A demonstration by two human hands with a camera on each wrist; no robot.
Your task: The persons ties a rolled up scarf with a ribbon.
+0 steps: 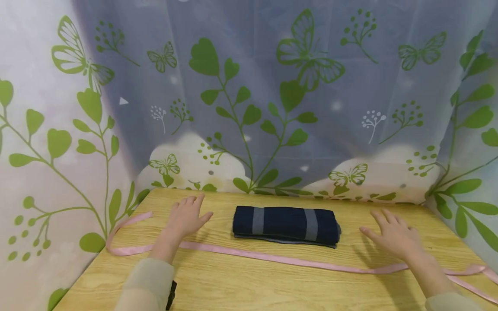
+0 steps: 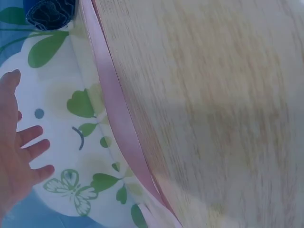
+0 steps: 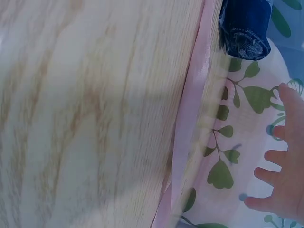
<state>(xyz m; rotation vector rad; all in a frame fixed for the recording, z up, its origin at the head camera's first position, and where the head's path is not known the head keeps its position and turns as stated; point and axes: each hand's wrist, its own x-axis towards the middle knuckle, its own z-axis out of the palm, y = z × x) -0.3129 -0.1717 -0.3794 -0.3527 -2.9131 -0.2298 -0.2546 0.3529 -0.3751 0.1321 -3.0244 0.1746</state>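
A dark navy cloth roll (image 1: 285, 224) with two grey bands lies lengthwise near the back of the wooden table. Its layered, coiled end shows at the top of both wrist views. In front of it a long pink ribbon (image 1: 272, 258) stretches across the table, curling back at the left and looping at the right. My left hand (image 1: 186, 218) is held left of the roll, fingers extended and thumb out, holding nothing. On the other side my right hand (image 1: 394, 235) has its fingers spread, also holding nothing. Both forearms pass over the ribbon in the head view.
The light wooden table (image 1: 218, 285) ends at a blue fabric backdrop (image 1: 233, 26) printed with green leaves and butterflies. Pale printed fabric also stands along the left and right sides. Part of a black object (image 1: 171, 296) shows beside the left sleeve.
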